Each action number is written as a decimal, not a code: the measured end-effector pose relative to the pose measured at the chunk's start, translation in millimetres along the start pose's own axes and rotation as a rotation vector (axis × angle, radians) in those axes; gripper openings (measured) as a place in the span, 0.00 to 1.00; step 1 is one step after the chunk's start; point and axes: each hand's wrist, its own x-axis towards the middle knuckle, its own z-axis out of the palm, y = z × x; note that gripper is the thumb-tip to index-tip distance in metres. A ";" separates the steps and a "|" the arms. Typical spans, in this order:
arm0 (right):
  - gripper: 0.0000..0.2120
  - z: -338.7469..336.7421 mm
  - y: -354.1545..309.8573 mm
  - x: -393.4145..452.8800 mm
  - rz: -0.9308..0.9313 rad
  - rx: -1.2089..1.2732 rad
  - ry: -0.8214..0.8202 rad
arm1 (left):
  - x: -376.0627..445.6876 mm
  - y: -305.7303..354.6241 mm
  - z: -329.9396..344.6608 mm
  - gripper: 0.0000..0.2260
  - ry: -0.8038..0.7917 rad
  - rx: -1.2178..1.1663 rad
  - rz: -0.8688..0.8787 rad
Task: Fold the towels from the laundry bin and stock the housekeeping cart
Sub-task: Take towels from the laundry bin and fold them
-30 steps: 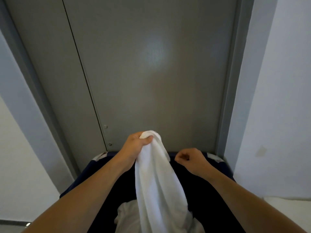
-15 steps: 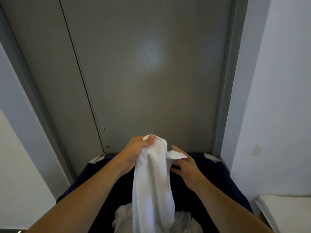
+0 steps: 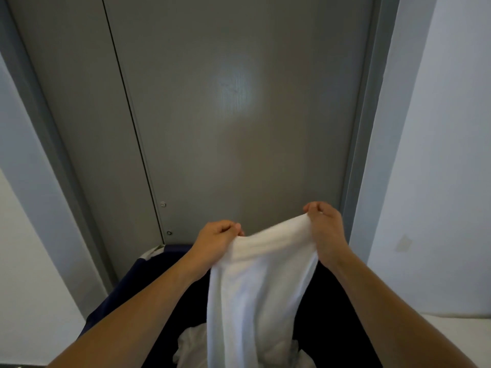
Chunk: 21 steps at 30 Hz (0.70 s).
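Nearest to me, below both wrists, the rest of the white laundry (image 3: 194,346) lies heaped in the bottom of the dark laundry bin (image 3: 127,290), and the towel (image 3: 255,282) I have lifted hangs down from my hands into that heap, its lower end out of sight. It drapes in long soft folds and sags between my grips, so I judge it limp and light, with no stiffness to help me; it will go wherever I let it fall. My left hand (image 3: 218,240) is clenched on the top edge at its near end, thumb over the cloth, and my right hand (image 3: 322,229), a little higher and farther out, pinches the same edge between thumb and fingers. The terry should not slip, but the edge is bunched, so I think the best hold is at the two top corners, worked outward from where my hands are now. Beyond my knuckles stands a grey door (image 3: 239,115).
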 end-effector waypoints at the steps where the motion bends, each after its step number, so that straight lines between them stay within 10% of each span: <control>1: 0.14 -5.7 -6.8 3.5 -0.009 -0.011 0.023 | 0.2 -3.8 -2.4 0.15 -0.001 0.078 0.025; 10: 0.15 -0.7 -39.3 -5.9 -0.056 -0.050 -0.087 | -28.5 -10.2 40.4 0.20 -0.517 -0.154 -0.036; 14: 0.15 -4.1 -48.7 -9.3 -0.040 -0.027 -0.106 | -30.1 -12.3 62.3 0.02 -0.558 0.011 0.007; 21: 0.15 -30.2 -62.9 1.4 -0.132 -0.087 -0.017 | -45.9 -47.5 94.6 0.14 -0.578 0.072 -0.121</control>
